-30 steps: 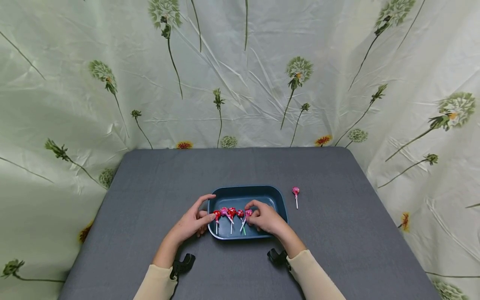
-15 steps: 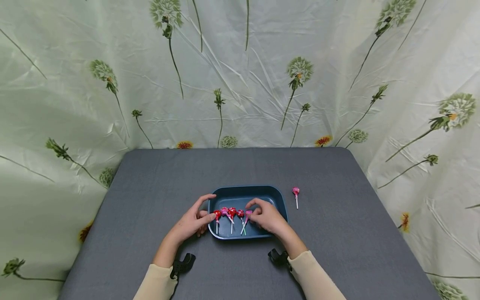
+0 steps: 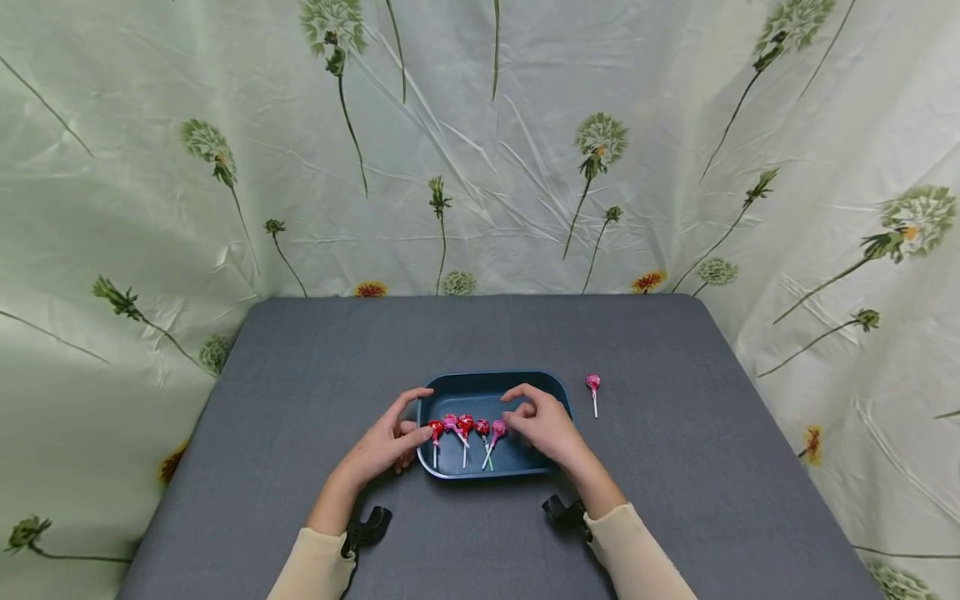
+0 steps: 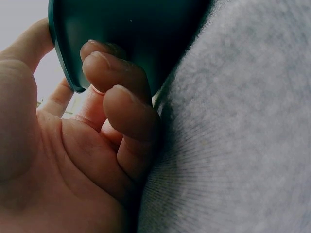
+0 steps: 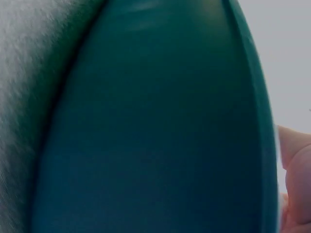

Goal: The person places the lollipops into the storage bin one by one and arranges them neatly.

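Note:
My left hand (image 3: 386,442) grips the left end of a dark blue tray (image 3: 491,374), thumb over the rim and index finger reaching to the back corner. Seen from the left wrist, its other fingers curl against the tray's outer wall (image 4: 141,29). Several wrapped lollipops lie in a row inside, sticks toward the near side: a red lollipop (image 3: 436,430) by the left thumb, others in the middle and a pink lollipop (image 3: 498,430) at the right end. Over the tray's right part hovers my right hand (image 3: 547,429), thumb and index finger parted, holding nothing, just right of that pink lollipop.
Another pink lollipop (image 3: 593,383) lies on the grey tabletop (image 3: 360,342), right of the tray. A flower-printed curtain (image 3: 487,233) hangs behind the table and along its sides.
My right hand has let go of the pink lollipop at the row's right end and moved up and right. That lollipop's stick has shifted slightly. The left hand stays put.

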{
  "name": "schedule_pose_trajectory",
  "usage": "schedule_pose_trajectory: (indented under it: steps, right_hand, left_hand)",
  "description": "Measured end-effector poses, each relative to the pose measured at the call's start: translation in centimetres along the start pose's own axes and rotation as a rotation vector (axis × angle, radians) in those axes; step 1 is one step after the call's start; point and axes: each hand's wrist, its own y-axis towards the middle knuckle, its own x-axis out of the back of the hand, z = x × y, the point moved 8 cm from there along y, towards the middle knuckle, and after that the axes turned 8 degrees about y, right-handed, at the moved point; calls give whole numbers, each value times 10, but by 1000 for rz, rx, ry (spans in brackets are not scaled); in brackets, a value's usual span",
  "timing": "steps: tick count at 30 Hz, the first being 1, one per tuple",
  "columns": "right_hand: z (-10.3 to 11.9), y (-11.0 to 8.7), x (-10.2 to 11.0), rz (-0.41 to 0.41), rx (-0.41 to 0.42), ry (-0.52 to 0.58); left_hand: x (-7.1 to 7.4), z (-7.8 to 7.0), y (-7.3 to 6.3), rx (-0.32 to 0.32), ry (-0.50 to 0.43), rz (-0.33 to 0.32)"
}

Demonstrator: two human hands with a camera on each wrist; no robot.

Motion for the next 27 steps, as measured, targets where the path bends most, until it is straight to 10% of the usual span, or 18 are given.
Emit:
schedule_pose_trajectory:
  steps: [27]
  right_hand:
    - [2, -1, 80, -158, 46, 104]
  left_hand:
    - [0, 0, 0, 1, 15, -5]
